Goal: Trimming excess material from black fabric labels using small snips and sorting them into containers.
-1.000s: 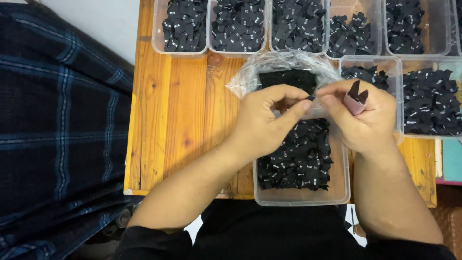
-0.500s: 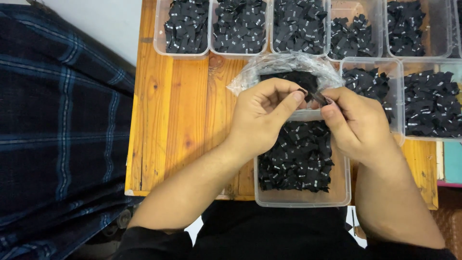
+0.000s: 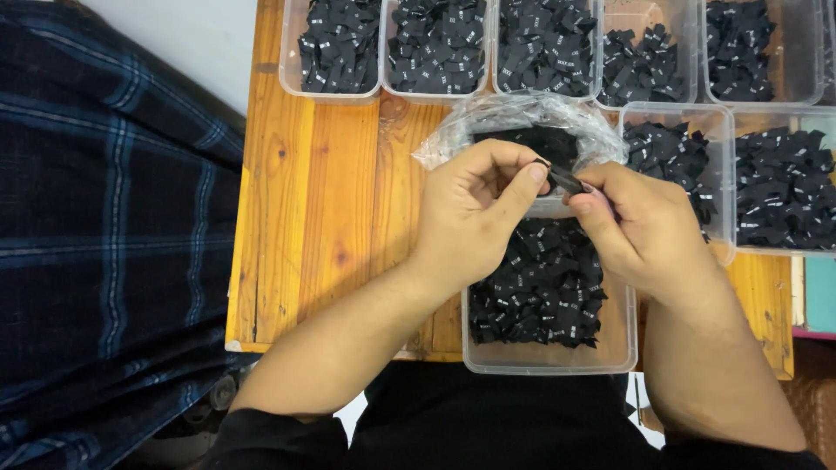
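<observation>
- Left hand [image 3: 475, 204] & right hand [image 3: 640, 222] both pinched shut on one small black label [image 3: 562, 178], held above the clear tub [image 3: 610, 352].
- Risk: thin piece, fingertip grip only; could slip into the pile.
- Plastic bag [image 3: 522, 113] just behind; might snag.

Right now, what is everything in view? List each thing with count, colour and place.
small folded labels: many, black with white print, filling the bins
bins: eight partly visible, clear plastic, one near the body, the rest along the far side and right
plastic bag: one, clear, behind the hands
table: one, orange-brown wood
plaid cloth: one, dark blue, left
left hand: fingers pinching one black label
right hand: fingers on the same label
</observation>
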